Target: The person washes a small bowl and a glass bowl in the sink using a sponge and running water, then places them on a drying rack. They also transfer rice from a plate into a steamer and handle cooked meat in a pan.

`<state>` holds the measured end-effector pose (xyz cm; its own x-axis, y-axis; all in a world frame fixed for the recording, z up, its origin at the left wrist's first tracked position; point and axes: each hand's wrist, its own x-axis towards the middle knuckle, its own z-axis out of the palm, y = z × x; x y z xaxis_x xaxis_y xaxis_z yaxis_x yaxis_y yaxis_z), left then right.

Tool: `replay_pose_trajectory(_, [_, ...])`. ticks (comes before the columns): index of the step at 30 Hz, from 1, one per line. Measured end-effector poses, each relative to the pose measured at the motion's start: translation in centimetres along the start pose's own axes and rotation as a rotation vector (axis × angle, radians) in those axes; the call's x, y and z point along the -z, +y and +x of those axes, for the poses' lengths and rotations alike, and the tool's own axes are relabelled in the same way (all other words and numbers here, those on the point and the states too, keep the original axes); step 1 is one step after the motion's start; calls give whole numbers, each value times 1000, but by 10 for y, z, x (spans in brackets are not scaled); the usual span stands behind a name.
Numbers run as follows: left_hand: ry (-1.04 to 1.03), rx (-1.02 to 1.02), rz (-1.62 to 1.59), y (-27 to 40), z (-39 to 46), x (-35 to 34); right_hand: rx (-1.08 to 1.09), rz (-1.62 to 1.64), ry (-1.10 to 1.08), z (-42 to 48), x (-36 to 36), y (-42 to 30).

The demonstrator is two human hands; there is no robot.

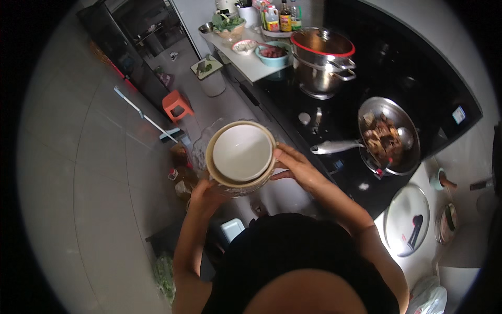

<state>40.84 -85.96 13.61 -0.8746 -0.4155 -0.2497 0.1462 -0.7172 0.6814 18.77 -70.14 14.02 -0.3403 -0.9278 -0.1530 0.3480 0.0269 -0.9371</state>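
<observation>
A white bowl (243, 153) sits nested inside a larger bowl with a beige rim (210, 161), held up in front of my body. Beneath them spreads a clear glass dish with a wavy edge (199, 147), partly hidden by the bowls. My left hand (208, 193) grips the stack from its lower left side, its fingers mostly out of sight underneath. On the right side, my right hand (292, 164) has its thumb at the rim and its fingers below. The inner bowl holds nothing visible.
A wok (386, 145) with browned food and a ladle rests on the black stove, its handle (335, 147) pointing towards me. Behind it stands a red-rimmed steel steamer pot (323, 64). A glass lid (407, 219) lies at right. An orange stool (177, 105) and a broom (147, 117) are on the left.
</observation>
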Motion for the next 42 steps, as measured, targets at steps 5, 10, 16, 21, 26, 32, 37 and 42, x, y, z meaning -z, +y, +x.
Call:
replay_pose_trajectory(5, [246,-122,178,68,35,56,-9,71,-70,113,-19,15])
replay_pose_trajectory(10, [317,-160,217,123,81,107,-97,243,37,213,-10,24])
replay_pose_trajectory(16, [325,-133,95,174,159,156,-241,394,95,350,8,30])
replay_pose_trajectory(21, [410,-170,101,232,229,177,-252,438,120,468,48,27])
replay_pose_trajectory(26, [451,-315,12,279,280,206,-403,627,202,602,72,33])
replay_pose_trajectory(32, [509,-315,-44,343,346,251,-447,825,444,737,88,72])
replay_pose_trajectory(37, [384,-172,95,424,425,321,-369,968,795,812,101,103])
replay_pose_trajectory(42, [196,-1,211,505,514,389,-78,1209,1145,861,101,133])
